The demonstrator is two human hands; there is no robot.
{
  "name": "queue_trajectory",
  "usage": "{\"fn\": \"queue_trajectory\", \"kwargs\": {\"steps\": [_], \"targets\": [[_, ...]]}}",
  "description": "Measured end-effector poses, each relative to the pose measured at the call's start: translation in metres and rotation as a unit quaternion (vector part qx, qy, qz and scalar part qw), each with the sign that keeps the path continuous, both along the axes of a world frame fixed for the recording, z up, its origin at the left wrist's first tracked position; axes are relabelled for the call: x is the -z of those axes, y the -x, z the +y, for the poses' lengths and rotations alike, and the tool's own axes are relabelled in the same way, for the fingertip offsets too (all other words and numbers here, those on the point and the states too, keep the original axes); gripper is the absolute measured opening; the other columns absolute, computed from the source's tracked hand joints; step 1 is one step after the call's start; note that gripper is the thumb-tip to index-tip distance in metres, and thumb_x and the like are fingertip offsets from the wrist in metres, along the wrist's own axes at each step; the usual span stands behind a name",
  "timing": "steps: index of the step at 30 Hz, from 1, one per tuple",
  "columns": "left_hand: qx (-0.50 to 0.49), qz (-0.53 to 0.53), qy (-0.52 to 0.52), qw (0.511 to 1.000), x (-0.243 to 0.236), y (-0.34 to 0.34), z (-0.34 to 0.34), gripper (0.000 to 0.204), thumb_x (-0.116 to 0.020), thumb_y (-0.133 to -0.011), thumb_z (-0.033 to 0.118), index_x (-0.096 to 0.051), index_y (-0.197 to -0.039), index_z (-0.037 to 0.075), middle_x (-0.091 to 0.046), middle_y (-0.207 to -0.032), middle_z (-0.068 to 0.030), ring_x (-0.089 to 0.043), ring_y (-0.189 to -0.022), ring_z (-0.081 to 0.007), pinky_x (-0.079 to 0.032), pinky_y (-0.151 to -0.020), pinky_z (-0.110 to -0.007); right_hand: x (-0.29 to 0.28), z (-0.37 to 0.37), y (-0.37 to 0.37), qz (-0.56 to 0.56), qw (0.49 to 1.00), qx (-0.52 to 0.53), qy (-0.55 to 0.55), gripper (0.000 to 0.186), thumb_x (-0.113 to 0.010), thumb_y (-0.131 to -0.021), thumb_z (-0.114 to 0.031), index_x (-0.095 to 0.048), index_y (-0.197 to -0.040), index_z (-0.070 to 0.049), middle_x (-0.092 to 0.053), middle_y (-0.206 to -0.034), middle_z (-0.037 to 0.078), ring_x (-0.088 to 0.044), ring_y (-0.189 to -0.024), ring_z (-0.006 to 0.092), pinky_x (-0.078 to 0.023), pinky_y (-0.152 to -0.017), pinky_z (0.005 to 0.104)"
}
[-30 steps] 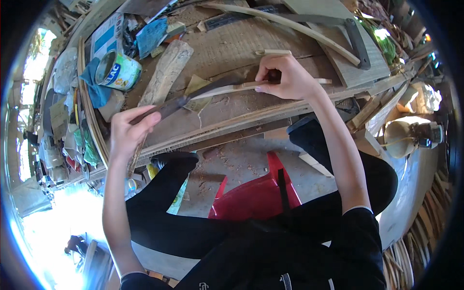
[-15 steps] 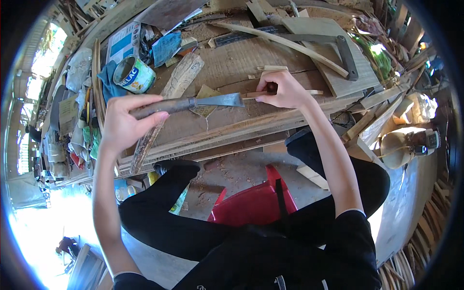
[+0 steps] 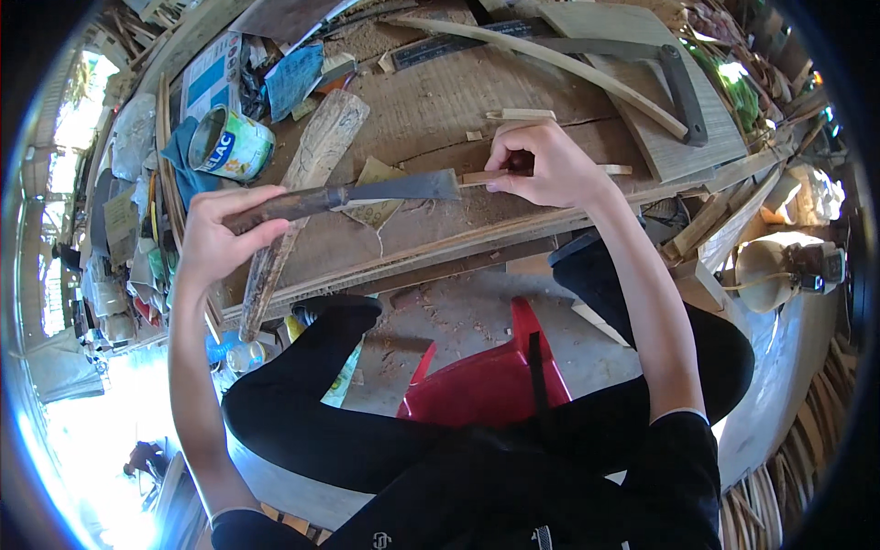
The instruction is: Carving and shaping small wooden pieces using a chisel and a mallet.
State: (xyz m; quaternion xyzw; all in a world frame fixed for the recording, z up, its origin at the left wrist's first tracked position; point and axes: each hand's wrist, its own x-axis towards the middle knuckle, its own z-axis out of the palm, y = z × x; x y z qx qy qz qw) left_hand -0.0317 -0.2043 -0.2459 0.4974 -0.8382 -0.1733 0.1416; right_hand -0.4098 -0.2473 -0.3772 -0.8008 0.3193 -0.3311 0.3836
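Observation:
My left hand [image 3: 218, 236] is closed round the dark wooden handle of a chisel [image 3: 403, 188], thumb and fingers on opposite sides. Its flat metal blade points right over the bench, and the square end meets or nearly meets a thin wooden stick [image 3: 478, 177]. That stick is pinched in my right hand [image 3: 548, 165], with a pale length of wood showing beyond the hand on the right. Something dark and reddish shows inside the curl of my right fingers; I cannot make out what it is. Under the blade lies a piece of yellowish sandpaper [image 3: 374, 209].
A long rough piece of wood [image 3: 316, 151] crosses the bench [image 3: 422, 110] at left, beside a tin can [image 3: 234, 147]. At the far right, a frame saw [image 3: 683, 96] and curved strip [image 3: 587, 69] rest near a flat board [image 3: 724, 137]. Below stands a red plastic stool [image 3: 486, 390].
The head view has shifted slightly, so the bench things sit a little differently. The chisel blade has turned and looks darker and flatter. Both hands keep their grips.

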Motion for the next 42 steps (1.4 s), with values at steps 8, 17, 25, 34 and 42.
{"fn": "queue_trajectory", "kwargs": {"steps": [8,17,25,34,42], "targets": [[0.037,-0.010,0.010,0.999,0.003,-0.002,-0.010,0.040,-0.082,-0.070,0.007,-0.071,-0.108,0.002,-0.069,-0.078,-0.0092,-0.063,-0.067,-0.0143,-0.048,-0.064,-0.026,-0.002,0.001,-0.002,0.003,1.000,0.004,-0.020,0.015,-0.077,-0.072,-0.001,-0.063,-0.076,0.001,-0.061,-0.074,0.007,-0.057,-0.066,0.0166,-0.046,-0.061,0.0284],[0.039,-0.007,0.012,0.999,0.009,-0.007,-0.009,0.041,-0.081,-0.071,0.007,-0.070,-0.110,0.003,-0.070,-0.084,-0.0095,-0.065,-0.072,-0.0143,-0.049,-0.068,-0.026,0.002,0.003,0.001,0.004,1.000,0.007,-0.002,0.016,-0.078,-0.070,0.000,-0.063,-0.076,0.001,-0.062,-0.075,0.007,-0.059,-0.068,0.0185,-0.047,-0.063,0.0299],[0.049,-0.020,0.021,0.998,0.000,0.000,-0.020,0.041,-0.080,-0.071,0.005,-0.070,-0.110,0.002,-0.071,-0.084,-0.0101,-0.065,-0.072,-0.0150,-0.050,-0.068,-0.026,0.003,-0.002,0.005,0.007,1.000,0.011,-0.004,0.015,-0.077,-0.070,0.001,-0.063,-0.076,0.001,-0.063,-0.074,0.007,-0.060,-0.069,0.0189,-0.047,-0.065,0.0297],[0.024,-0.008,0.030,0.999,0.008,0.000,-0.014,0.037,-0.083,-0.071,0.019,-0.073,-0.104,0.005,-0.070,-0.079,-0.0102,-0.067,-0.067,-0.0197,-0.051,-0.062,-0.029,-0.004,0.003,0.005,-0.011,0.999,0.018,0.045,0.016,-0.078,-0.066,0.000,-0.062,-0.072,0.000,-0.061,-0.070,0.010,-0.060,-0.068,0.0239,-0.047,-0.063,0.0335],[-0.152,0.123,-0.038,0.980,-0.010,-0.007,0.022,0.034,-0.084,-0.071,0.021,-0.074,-0.098,0.004,-0.073,-0.085,-0.0139,-0.071,-0.077,-0.0223,-0.054,-0.072,-0.028,-0.020,0.010,-0.004,-0.003,1.000,0.016,0.018,0.017,-0.079,-0.067,-0.002,-0.064,-0.075,-0.001,-0.060,-0.071,0.009,-0.059,-0.066,0.0204,-0.048,-0.061,0.0308]]}}
